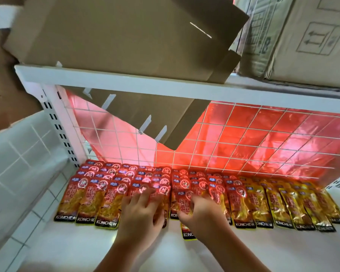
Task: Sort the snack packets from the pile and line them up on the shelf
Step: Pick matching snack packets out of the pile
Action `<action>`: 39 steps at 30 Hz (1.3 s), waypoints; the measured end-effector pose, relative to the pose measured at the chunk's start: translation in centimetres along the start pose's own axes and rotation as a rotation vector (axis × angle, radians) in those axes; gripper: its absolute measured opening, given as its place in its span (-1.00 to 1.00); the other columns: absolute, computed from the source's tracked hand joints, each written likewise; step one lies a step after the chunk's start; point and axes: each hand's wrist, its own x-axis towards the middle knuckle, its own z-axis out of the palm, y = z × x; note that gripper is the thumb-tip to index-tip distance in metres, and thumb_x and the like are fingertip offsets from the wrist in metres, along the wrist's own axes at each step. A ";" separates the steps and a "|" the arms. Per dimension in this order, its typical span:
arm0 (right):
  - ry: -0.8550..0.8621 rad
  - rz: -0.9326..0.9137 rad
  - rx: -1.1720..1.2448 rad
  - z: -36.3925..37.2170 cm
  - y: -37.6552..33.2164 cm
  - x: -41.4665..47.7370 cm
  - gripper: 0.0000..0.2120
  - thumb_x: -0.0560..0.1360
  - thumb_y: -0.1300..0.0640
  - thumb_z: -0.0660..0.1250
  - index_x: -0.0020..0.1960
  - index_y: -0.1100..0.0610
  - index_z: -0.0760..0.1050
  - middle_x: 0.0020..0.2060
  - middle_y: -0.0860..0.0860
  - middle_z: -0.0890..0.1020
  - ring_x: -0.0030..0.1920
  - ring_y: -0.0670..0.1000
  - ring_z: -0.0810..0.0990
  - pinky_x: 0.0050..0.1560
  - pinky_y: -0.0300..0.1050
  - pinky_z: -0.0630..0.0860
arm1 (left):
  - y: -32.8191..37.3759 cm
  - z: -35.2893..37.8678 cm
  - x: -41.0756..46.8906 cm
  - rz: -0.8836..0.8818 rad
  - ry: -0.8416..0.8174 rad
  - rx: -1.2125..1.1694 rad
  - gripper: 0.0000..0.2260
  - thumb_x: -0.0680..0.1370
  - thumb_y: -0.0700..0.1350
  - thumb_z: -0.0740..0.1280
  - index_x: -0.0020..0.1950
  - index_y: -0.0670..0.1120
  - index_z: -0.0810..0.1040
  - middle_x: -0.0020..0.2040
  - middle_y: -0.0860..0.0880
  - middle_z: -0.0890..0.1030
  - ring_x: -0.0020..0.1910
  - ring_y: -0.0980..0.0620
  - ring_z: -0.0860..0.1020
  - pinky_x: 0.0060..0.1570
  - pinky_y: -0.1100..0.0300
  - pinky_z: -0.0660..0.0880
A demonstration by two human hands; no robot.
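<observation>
Red snack packets (98,195) marked KONCHEW lie in overlapping rows across the white shelf (67,250), and yellow-gold packets (294,205) fill the right part. My left hand (141,214) lies flat with spread fingers on the red packets near the middle. My right hand (198,211) sits just to its right with curled fingers on a red packet (182,201) that lies on top of the row. One packet (187,233) sticks out toward me below the right hand.
A white wire grid (234,138) with red film behind it backs the shelf. A flattened cardboard sheet (137,114) hangs down from the upper shelf (126,81), which carries cardboard boxes (302,36). A slotted white upright (57,124) stands at the left.
</observation>
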 end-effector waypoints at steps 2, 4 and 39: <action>-0.026 0.058 -0.015 0.0 -0.8 0.7 -0.65 0.46 -0.28 0.33 0.05 -0.05 0.46 -0.11 -0.06 0.50 -0.13 -0.03 0.51 -0.17 -0.15 0.37 | 0.1 0.2 0.1 0.012 -0.005 -0.011 -0.68 0.43 0.06 0.39 0.16 0.03 0.69 0.20 -0.03 0.64 0.04 -0.14 0.61 0.11 -0.11 0.39; -0.066 0.095 -0.023 0.2 -1.3 1.4 -0.58 0.46 -0.28 0.32 0.18 -0.04 0.46 0.00 -0.03 0.50 -0.03 0.00 0.53 -0.06 -0.11 0.46 | 0.3 0.1 0.2 0.016 -0.003 -0.015 -0.69 0.42 0.06 0.42 0.13 0.03 0.70 0.18 -0.01 0.65 0.02 -0.13 0.60 0.11 -0.10 0.37; -0.040 0.112 -0.025 0.1 -1.0 2.5 -0.52 0.51 -0.29 0.31 0.30 -0.04 0.39 0.13 -0.02 0.50 0.10 0.01 0.53 0.08 -0.06 0.50 | 0.3 -0.3 0.2 0.028 0.017 -0.093 -0.74 0.45 0.06 0.44 0.12 0.06 0.69 0.09 0.07 0.66 0.05 -0.07 0.56 0.08 -0.10 0.44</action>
